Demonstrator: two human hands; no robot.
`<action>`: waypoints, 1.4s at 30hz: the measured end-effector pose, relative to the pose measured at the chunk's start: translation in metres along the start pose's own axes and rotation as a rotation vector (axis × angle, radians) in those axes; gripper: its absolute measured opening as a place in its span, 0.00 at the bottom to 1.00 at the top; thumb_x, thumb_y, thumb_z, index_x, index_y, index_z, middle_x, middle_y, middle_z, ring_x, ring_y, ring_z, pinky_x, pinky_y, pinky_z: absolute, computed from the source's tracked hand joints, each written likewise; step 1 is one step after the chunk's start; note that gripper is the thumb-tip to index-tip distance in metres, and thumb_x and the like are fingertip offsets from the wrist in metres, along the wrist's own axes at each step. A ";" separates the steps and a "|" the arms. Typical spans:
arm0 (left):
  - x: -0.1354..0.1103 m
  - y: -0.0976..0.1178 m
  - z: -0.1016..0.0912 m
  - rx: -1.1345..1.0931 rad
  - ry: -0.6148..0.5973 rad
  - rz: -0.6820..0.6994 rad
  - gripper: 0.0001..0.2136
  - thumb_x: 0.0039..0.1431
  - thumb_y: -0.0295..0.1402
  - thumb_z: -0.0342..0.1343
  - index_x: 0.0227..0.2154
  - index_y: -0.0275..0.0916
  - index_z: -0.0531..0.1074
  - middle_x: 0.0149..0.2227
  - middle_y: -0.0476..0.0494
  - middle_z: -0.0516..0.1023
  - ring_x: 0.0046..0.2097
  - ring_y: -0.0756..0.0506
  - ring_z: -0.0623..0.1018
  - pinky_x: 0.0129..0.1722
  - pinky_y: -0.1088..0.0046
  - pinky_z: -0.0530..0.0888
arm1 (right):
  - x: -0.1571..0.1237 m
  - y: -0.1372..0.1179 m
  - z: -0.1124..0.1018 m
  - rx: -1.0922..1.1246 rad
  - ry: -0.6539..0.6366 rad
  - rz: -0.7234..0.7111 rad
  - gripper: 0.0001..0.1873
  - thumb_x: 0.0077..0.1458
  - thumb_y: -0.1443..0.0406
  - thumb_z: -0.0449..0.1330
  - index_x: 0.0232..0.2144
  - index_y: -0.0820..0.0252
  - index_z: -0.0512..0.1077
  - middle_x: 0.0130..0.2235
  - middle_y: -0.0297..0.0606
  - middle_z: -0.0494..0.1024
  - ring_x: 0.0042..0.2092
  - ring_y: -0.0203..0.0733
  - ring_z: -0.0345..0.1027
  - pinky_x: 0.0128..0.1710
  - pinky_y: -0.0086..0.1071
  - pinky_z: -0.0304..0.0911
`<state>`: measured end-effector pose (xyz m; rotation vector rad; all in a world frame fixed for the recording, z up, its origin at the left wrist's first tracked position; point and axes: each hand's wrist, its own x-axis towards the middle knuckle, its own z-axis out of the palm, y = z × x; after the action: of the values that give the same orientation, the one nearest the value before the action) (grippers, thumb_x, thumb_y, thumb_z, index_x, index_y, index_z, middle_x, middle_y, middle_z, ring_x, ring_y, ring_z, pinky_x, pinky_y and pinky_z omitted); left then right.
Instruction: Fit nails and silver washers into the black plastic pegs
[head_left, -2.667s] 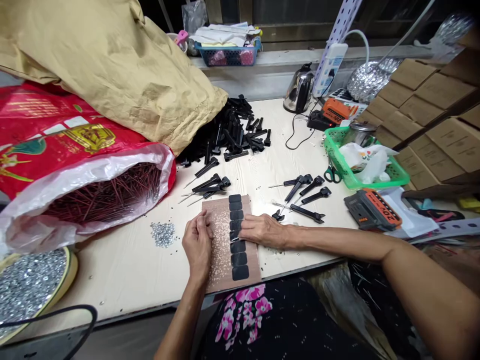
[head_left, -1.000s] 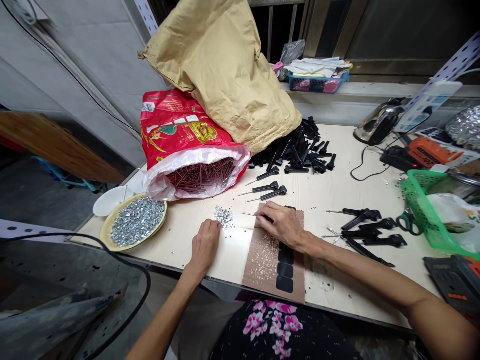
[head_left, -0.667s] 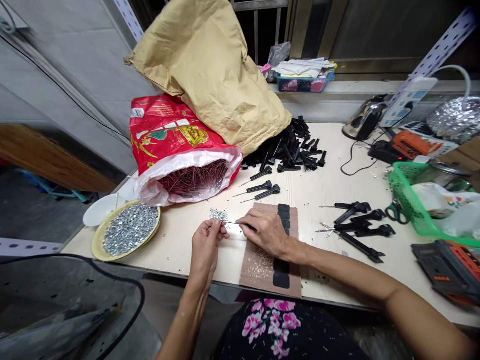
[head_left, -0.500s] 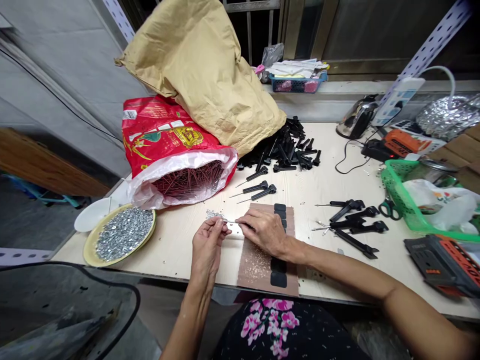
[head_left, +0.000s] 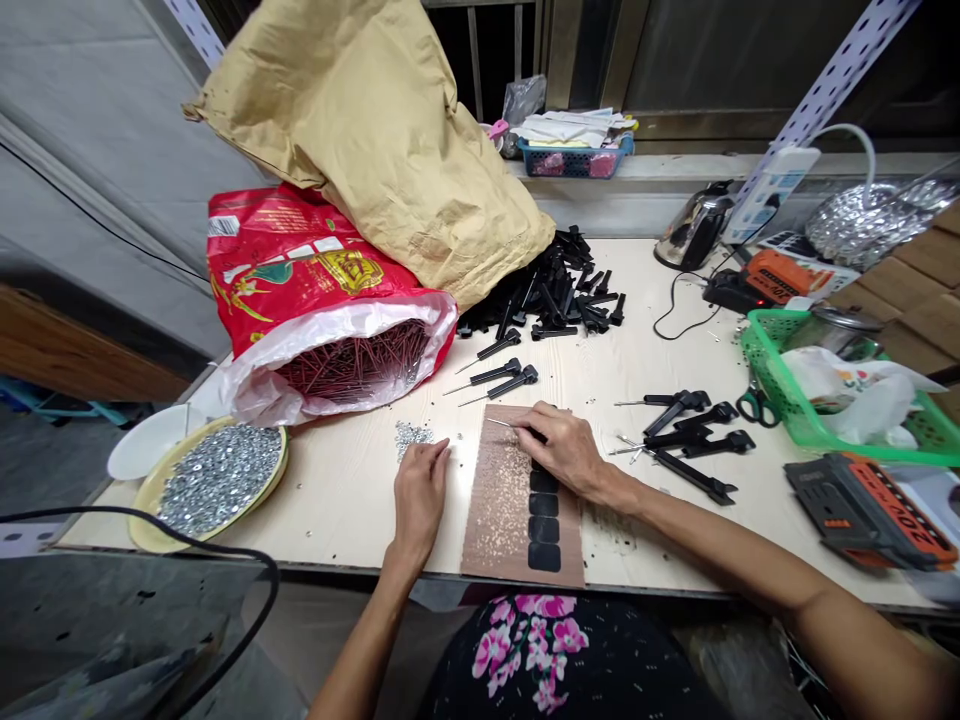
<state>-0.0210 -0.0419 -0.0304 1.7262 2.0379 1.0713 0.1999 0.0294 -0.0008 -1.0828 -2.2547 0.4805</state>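
Observation:
My right hand (head_left: 562, 450) is closed around a black piece with a thin metal rod (head_left: 499, 422) pointing left. It is above a brown sheet (head_left: 480, 520) bearing a column of black rounded squares (head_left: 544, 530) and scattered small pale bits. My left hand (head_left: 420, 495) hovers left of that sheet, thumb and forefinger pressed together; whatever is between them is too small to make out. Just behind it lies a little heap of silvery bits (head_left: 411, 434). Black pieces with thin rods (head_left: 495, 374) lie beyond the hands, and several similar ones (head_left: 686, 430) lie to the right.
At left stand a yellow bowl of metal washers (head_left: 217, 480) and a red bag (head_left: 300, 250) full of reddish rods. A brown paper sack (head_left: 390, 150) leans over a heap of black parts (head_left: 562, 285). Scissors (head_left: 757, 403), a green basket (head_left: 772, 350) and a battery pack (head_left: 870, 510) are at right.
My hands have come apart. The right one has moved right relative to the sheet with the rod, and the left has dropped slightly beside the silvery heap. The view has shifted.

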 end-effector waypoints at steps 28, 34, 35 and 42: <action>0.016 -0.017 0.005 0.541 -0.262 0.428 0.14 0.63 0.26 0.43 0.47 0.35 0.69 0.36 0.39 0.70 0.41 0.41 0.66 0.40 0.65 0.67 | -0.007 -0.008 -0.008 0.074 0.023 -0.011 0.08 0.60 0.66 0.54 0.38 0.57 0.74 0.36 0.33 0.75 0.37 0.33 0.69 0.37 0.27 0.63; 0.020 -0.009 0.002 0.585 -0.368 0.441 0.11 0.61 0.22 0.42 0.39 0.36 0.70 0.36 0.40 0.69 0.41 0.41 0.65 0.40 0.65 0.67 | -0.008 -0.010 -0.006 0.066 0.025 -0.038 0.08 0.60 0.67 0.55 0.38 0.58 0.74 0.37 0.33 0.75 0.37 0.33 0.69 0.35 0.26 0.62; 0.022 -0.007 0.002 0.598 -0.382 0.441 0.11 0.61 0.21 0.42 0.37 0.36 0.69 0.36 0.40 0.69 0.40 0.41 0.65 0.40 0.65 0.67 | -0.008 -0.010 -0.006 0.060 0.025 -0.040 0.08 0.60 0.67 0.55 0.38 0.58 0.73 0.37 0.33 0.75 0.37 0.33 0.69 0.35 0.26 0.62; 0.028 0.006 0.008 0.814 -0.484 0.440 0.12 0.57 0.16 0.42 0.34 0.32 0.69 0.36 0.36 0.70 0.40 0.40 0.68 0.37 0.65 0.68 | -0.009 -0.012 -0.009 0.010 0.013 -0.038 0.08 0.60 0.67 0.54 0.37 0.58 0.73 0.37 0.34 0.75 0.37 0.34 0.69 0.34 0.27 0.60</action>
<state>-0.0191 -0.0124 -0.0247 2.5643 1.9138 -0.2025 0.2030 0.0160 0.0095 -1.0341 -2.2549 0.4669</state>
